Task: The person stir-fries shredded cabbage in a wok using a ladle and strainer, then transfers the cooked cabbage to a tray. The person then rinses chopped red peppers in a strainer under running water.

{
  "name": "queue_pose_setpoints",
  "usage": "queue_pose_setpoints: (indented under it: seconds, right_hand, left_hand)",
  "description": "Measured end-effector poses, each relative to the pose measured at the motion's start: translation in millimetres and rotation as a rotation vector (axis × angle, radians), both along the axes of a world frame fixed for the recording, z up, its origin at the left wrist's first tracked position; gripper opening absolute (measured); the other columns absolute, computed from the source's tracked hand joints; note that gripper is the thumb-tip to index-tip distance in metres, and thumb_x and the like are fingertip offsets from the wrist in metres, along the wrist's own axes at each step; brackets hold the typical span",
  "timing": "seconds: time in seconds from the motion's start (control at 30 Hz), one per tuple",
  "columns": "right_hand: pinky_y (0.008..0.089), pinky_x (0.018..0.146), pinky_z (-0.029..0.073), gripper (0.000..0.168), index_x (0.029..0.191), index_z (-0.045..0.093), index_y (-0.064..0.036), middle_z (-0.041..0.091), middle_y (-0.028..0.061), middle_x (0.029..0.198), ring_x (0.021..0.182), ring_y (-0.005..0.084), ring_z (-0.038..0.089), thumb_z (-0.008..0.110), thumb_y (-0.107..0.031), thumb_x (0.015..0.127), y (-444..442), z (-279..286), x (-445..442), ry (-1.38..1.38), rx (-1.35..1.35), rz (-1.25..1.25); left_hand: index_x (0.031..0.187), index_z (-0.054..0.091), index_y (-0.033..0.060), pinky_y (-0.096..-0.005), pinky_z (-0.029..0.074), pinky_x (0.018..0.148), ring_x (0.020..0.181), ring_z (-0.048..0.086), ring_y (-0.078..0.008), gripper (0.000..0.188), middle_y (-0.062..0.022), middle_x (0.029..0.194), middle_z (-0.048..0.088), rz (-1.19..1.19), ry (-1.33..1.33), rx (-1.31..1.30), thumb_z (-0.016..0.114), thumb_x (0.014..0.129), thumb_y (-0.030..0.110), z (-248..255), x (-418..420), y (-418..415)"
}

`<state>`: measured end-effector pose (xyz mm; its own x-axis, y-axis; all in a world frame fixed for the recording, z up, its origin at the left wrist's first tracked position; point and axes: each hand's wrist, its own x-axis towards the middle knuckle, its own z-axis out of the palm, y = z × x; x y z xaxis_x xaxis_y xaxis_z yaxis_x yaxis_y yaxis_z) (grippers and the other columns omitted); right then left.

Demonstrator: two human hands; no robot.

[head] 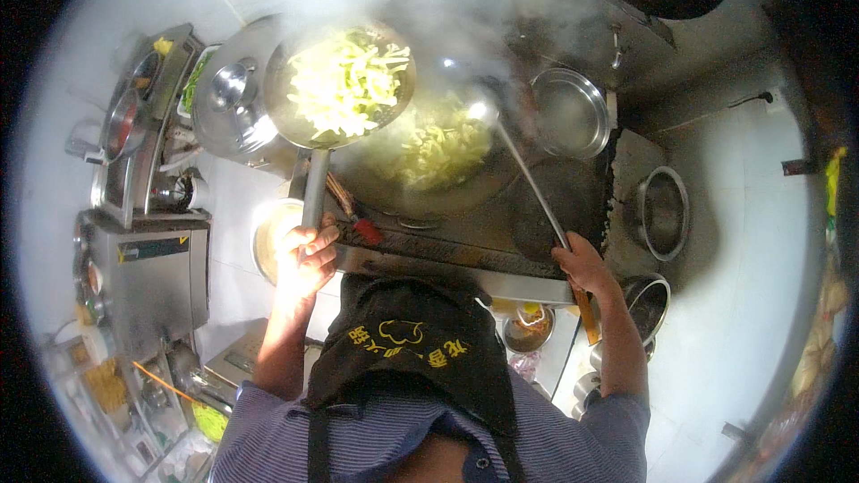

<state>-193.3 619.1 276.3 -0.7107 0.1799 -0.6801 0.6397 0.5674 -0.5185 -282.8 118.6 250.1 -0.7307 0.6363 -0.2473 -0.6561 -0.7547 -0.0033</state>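
My left hand grips the metal handle of a round, deep strainer. A heap of pale green cut vegetable strips fills it, brightly lit from above. The strainer is raised at the left of a large wok, overlapping its edge in the view. More vegetable strips lie in the wok, blurred by steam. My right hand is closed around the wooden-ended handle of a long metal ladle. The ladle's bowl is over the wok's far right side, partly veiled by steam.
A metal basin stands right of the wok. Left are a large metal lid or tray and a pale round container. A red-bound brush rests on the stove edge. A bowl sits below it.
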Motion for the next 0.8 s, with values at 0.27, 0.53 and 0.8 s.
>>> queue_pose_setpoints:
  seconds: [0.27,0.53,0.8]
  right_hand:
    - [0.0351,0.039,0.041,0.022,0.091,0.049,-0.005,0.046,0.0035,0.061,0.041,0.0189,0.046,0.057,-0.025,0.096,-92,-60,-5,-0.154,-0.443,-0.286]
    - [0.0285,0.033,0.034,0.029,0.103,0.056,-0.004,0.038,-0.0023,0.06,0.038,0.0077,0.038,0.035,-0.024,0.105,-178,-105,-37,-0.397,-2.129,-0.728]
    - [0.0298,0.032,0.037,0.026,0.107,0.055,-0.005,0.04,-0.0021,0.062,0.04,0.0078,0.04,0.037,-0.023,0.105,-143,-68,-20,-0.307,-2.103,-0.6]
  left_hand:
    - [0.116,0.051,-0.0004,-0.0217,0.035,0.031,0.045,0.045,-0.0073,0.029,0.0017,0.068,0.045,0.0,-0.005,-0.035,0.052,0.09,0.013,-2,-1,3]
    - [0.105,0.047,0.0015,-0.022,0.037,0.032,0.045,0.046,-0.007,0.02,0.0017,0.068,0.046,-0.016,0.019,-0.052,0.053,0.09,0.014,7,0,6]
    - [0.103,0.047,0.0016,-0.0225,0.037,0.033,0.046,0.046,-0.0072,0.019,0.0018,0.068,0.046,-0.019,0.009,-0.059,0.054,0.089,0.013,1,4,2]
